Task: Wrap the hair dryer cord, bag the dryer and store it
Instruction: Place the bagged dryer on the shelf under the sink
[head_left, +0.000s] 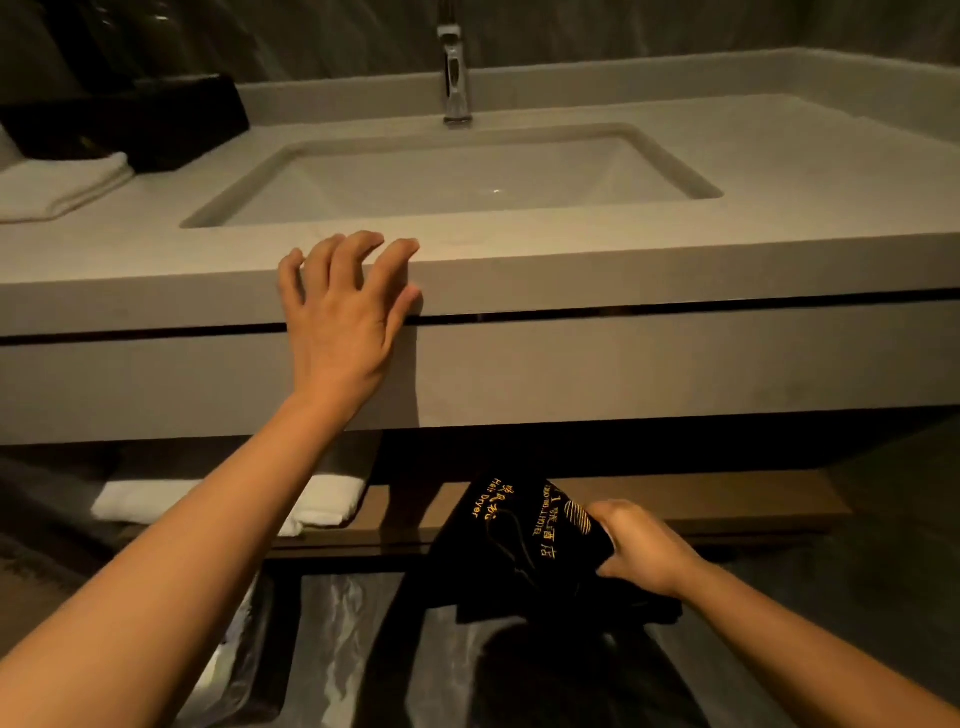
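Observation:
A black cloth hair dryer bag (519, 540) with gold lettering hangs below the vanity, just in front of the lower wooden shelf (675, 499). My right hand (639, 551) grips the bag on its right side. The dryer and its cord are hidden, presumably inside the bag. My left hand (348, 312) rests with spread fingers on the front edge of the grey countertop (623, 260), holding nothing.
A sink basin (452, 176) and chrome tap (456, 78) sit in the countertop. A folded white towel (62, 187) and black box (187, 119) lie at the back left. Another white towel (332, 499) lies on the lower shelf. A lined waste bin (343, 639) stands below.

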